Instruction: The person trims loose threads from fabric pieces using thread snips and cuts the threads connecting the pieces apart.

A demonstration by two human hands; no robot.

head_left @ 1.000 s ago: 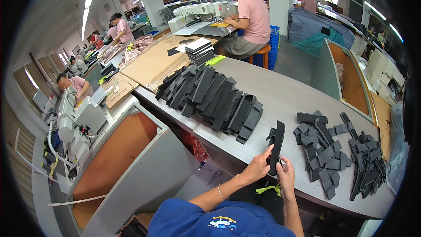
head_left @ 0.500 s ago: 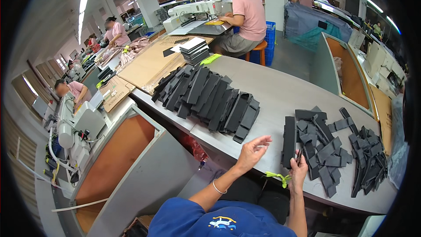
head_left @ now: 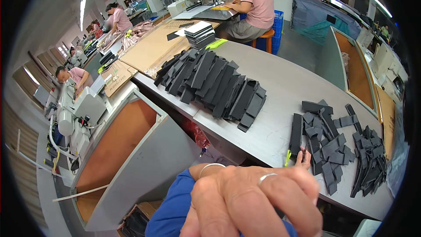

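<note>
My left hand (head_left: 245, 197) is raised large in front of the head view, its back showing, a ring on one finger and a bangle at the wrist. Its fingers curl inward, and whatever they hold, if anything, is hidden. Behind it, my right hand (head_left: 303, 158) shows only its fingertips, closed around small dark thread snips (head_left: 306, 148). A bright green ribbon (head_left: 287, 158) hangs beside those fingers. Just above them a flat black strip piece (head_left: 296, 128) lies at the left side of a loose heap of black strip pieces (head_left: 326, 138); whether the fingers touch it, I cannot tell.
A long row of stacked black pieces (head_left: 215, 85) lies across the grey table (head_left: 280, 83). Another black heap (head_left: 369, 160) sits at the right. Grey cabinets with brown insides flank the table. A co-worker (head_left: 258, 2) in pink sits at a sewing machine ahead.
My left hand has risen from above the table to close before the camera, its fingers now curled. The right hand stays near the black strip, now mostly covered. The view has shifted slightly.
</note>
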